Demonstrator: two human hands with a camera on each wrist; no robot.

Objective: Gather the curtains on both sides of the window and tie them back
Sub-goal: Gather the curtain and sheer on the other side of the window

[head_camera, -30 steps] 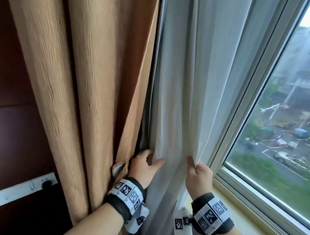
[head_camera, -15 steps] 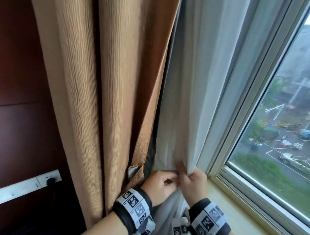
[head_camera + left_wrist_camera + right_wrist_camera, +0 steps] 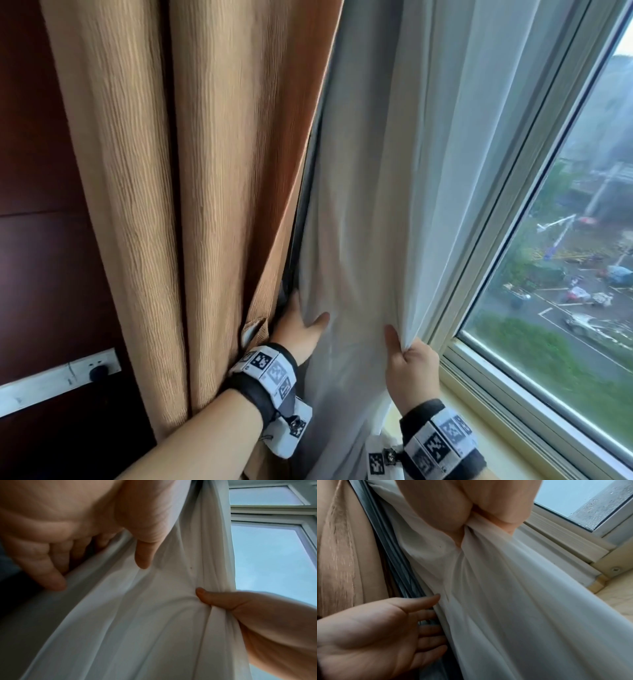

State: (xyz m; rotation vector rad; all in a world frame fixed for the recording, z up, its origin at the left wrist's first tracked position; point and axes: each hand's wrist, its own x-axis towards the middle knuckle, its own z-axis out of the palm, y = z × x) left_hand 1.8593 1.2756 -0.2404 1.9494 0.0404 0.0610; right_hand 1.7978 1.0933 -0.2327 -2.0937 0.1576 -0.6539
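Sheer white fabric curtain, hanging between the tan ribbed drape and the pale window frame, spans both hands. The right hand pinches a gathered fold at its window-side edge. The left hand is slack, with straight fingers behind the drape-side edge and the thumb in front.

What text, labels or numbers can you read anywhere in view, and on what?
None readable.
Left wrist band and right wrist band: coded black-and-white squares, no words.
Street beyond the window: signs too blurred.
White wall strip: marks too small.
White sheer curtain, tan curtain: plain.
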